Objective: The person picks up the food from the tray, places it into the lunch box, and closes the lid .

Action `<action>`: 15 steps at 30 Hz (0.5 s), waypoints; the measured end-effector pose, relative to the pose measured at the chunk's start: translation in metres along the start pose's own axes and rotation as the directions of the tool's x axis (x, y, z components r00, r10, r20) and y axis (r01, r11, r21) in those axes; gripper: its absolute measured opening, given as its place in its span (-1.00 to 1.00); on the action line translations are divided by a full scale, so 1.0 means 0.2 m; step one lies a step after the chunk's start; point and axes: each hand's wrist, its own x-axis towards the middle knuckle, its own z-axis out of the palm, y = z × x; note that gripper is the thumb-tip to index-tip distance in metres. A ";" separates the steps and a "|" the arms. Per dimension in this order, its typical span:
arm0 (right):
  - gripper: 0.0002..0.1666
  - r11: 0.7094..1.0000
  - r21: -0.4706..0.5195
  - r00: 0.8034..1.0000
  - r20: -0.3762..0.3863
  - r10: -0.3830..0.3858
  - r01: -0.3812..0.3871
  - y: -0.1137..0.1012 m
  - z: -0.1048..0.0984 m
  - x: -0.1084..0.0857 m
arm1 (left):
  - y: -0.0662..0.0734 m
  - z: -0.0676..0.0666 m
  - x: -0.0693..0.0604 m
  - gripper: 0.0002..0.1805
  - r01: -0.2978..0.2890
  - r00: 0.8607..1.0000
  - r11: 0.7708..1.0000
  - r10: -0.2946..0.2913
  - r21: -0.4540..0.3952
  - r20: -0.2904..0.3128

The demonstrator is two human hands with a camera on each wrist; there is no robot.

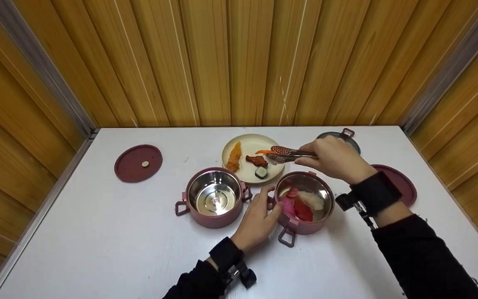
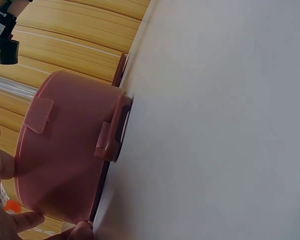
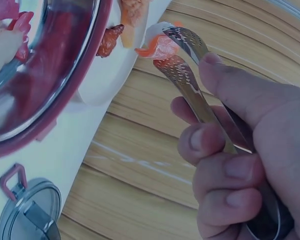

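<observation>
My right hand (image 1: 331, 158) grips metal food tongs (image 1: 288, 153) with perforated tips. An orange and white piece of food (image 3: 160, 46) sits between the tong tips, over the right side of a cream plate (image 1: 243, 177). My left hand (image 1: 258, 222) holds the side of the right-hand pink pot (image 1: 305, 227), thumb at the rim and fingers around the wall (image 2: 65, 150). In that pot lie red (image 1: 303, 210), pink (image 1: 288, 206) and whitish food pieces (image 1: 311, 200). On the plate are a drumstick (image 1: 257, 160), a sushi roll (image 1: 261, 172) and a yellow-orange piece (image 1: 234, 158).
Left of my left hand stands a second pink pot (image 1: 215, 220) with a shiny bare inside. A dark red lid (image 1: 133, 166) lies at the left, another (image 1: 401, 185) behind my right wrist. A round handled lid (image 1: 347, 141) lies at the back right. Wood-patterned walls enclose the table.
</observation>
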 end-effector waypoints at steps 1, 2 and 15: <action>-0.77 1.000 0.002 1.000 0.001 0.005 -0.005 0.01 0.00 -0.01 | 0.00 0.00 0.00 -0.47 0.007 1.000 1.000 -0.007 -0.005 0.003; -0.77 1.000 0.001 1.000 0.002 0.009 -0.009 0.01 -0.01 -0.02 | 0.01 -0.01 0.00 -0.48 0.014 1.000 1.000 -0.014 -0.010 0.007; -0.57 0.995 0.057 0.993 0.087 0.074 -0.079 0.05 -0.07 -0.14 | 0.04 -0.04 -0.01 -0.47 0.086 0.996 0.996 -0.085 -0.022 0.041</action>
